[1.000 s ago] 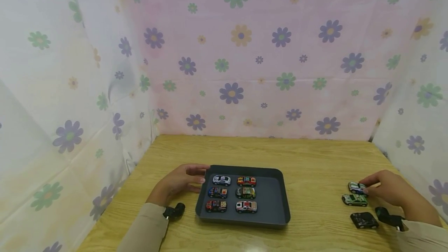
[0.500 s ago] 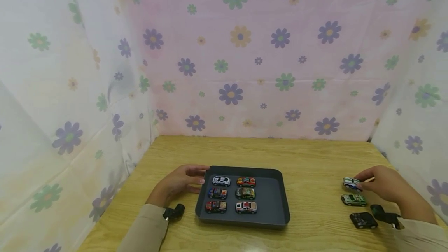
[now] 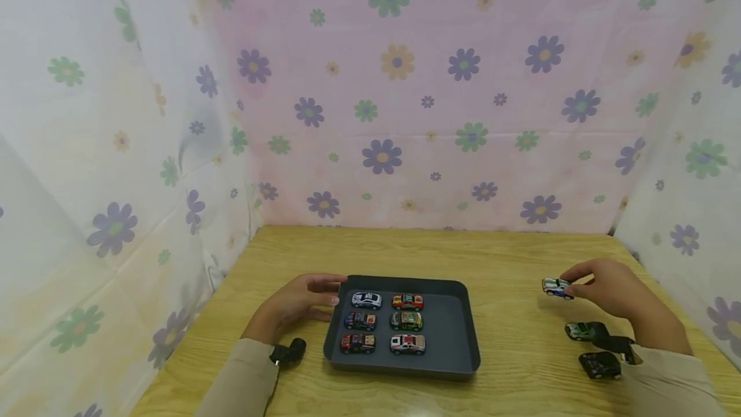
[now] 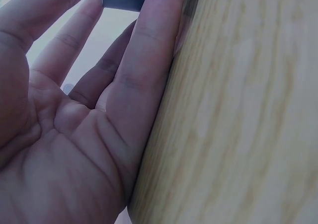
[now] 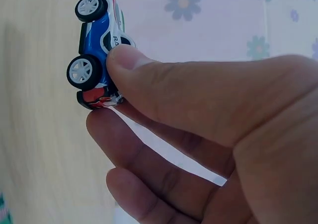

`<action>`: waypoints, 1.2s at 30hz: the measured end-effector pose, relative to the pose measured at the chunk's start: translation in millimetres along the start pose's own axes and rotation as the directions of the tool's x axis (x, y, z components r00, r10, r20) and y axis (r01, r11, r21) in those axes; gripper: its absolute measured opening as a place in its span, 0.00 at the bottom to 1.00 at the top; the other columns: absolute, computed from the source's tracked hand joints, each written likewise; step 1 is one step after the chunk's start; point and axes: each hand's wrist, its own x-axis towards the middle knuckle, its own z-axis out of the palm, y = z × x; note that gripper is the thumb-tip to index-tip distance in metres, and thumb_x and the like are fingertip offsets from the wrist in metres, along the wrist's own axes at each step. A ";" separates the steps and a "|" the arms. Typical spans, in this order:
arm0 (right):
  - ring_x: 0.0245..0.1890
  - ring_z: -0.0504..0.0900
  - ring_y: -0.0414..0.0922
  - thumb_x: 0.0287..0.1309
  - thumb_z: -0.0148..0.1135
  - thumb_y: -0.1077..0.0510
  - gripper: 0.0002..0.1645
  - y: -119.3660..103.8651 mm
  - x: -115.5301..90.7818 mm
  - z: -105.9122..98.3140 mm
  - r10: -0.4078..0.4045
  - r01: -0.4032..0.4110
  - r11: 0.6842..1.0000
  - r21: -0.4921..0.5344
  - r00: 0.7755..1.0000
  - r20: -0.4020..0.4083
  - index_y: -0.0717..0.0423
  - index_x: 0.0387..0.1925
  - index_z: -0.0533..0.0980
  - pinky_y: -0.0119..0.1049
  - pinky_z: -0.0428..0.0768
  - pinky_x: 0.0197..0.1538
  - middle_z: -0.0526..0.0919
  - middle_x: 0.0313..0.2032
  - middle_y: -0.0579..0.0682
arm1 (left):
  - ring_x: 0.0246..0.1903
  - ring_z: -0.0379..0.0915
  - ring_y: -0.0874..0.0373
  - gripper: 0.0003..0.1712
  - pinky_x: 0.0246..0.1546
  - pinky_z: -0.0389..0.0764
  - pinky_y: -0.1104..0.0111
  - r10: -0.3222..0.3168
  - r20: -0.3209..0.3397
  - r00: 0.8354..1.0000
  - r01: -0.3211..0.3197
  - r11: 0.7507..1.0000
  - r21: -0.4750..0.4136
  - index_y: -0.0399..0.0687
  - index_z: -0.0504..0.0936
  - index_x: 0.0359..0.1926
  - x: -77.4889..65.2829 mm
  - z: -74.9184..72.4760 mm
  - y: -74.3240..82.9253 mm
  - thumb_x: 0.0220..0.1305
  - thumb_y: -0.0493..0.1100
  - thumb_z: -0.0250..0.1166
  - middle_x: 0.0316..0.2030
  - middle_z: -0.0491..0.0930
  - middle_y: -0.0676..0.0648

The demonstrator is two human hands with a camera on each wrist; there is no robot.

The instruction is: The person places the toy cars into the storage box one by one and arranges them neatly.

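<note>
A toy car (image 3: 556, 287), white and blue with green stripes, is pinched between the thumb and fingers of my right hand (image 3: 606, 293), raised above the table. Close up in the right wrist view, the same toy car (image 5: 97, 50) shows its wheels and a blue side. My left hand (image 3: 300, 300) lies at the left edge of the dark grey tray (image 3: 448, 333), fingers extended and touching its rim. In the left wrist view that hand (image 4: 84, 114) rests on the table, its palm holding nothing. Inside the tray, several toy cars stand in two columns, among them a white one (image 3: 366, 300).
Under my right wrist, a green toy car (image 3: 579, 331) is partly covered by the wrist camera (image 3: 608, 338). A black toy car (image 3: 600, 365) sits just nearer. Flowered cloth (image 3: 428, 82) borders the wooden table (image 3: 515, 262) at the back and sides.
My right hand has lifted the white and blue toy car off the table from beside the green one and carried it left and farther back. My left hand and the tray have stayed put.
</note>
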 end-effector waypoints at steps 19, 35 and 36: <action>0.42 0.89 0.53 0.67 0.69 0.52 0.17 -52.3 22.4 11.8 -0.041 0.043 0.997 0.070 0.999 -0.029 0.57 0.52 0.86 0.42 0.84 0.35 0.87 0.51 0.63 | 0.60 0.79 0.46 0.36 0.53 0.87 0.50 0.028 0.031 0.999 -0.028 1.000 -0.006 0.51 0.75 0.72 -0.2 -1.1 -1.2 0.64 0.42 0.74 0.71 0.70 0.37; 0.38 0.88 0.45 0.66 0.69 0.56 0.12 -87.0 39.5 28.5 -0.081 0.084 0.981 0.176 0.996 -0.021 0.55 0.48 0.87 0.38 0.82 0.36 0.89 0.46 0.54 | 0.59 0.81 0.45 0.39 0.53 0.87 0.52 0.047 0.052 0.998 -0.047 0.999 -0.001 0.54 0.68 0.77 -1.0 0.5 -0.2 0.68 0.39 0.71 0.72 0.70 0.37; 0.38 0.88 0.45 0.66 0.69 0.56 0.12 -89.0 40.5 29.7 -0.084 0.086 0.980 0.180 0.996 -0.019 0.55 0.48 0.87 0.38 0.82 0.36 0.89 0.46 0.54 | 0.59 0.81 0.44 0.40 0.53 0.87 0.52 0.048 0.052 0.997 -0.048 0.999 0.002 0.55 0.66 0.78 -1.3 0.4 -0.3 0.68 0.39 0.71 0.72 0.69 0.36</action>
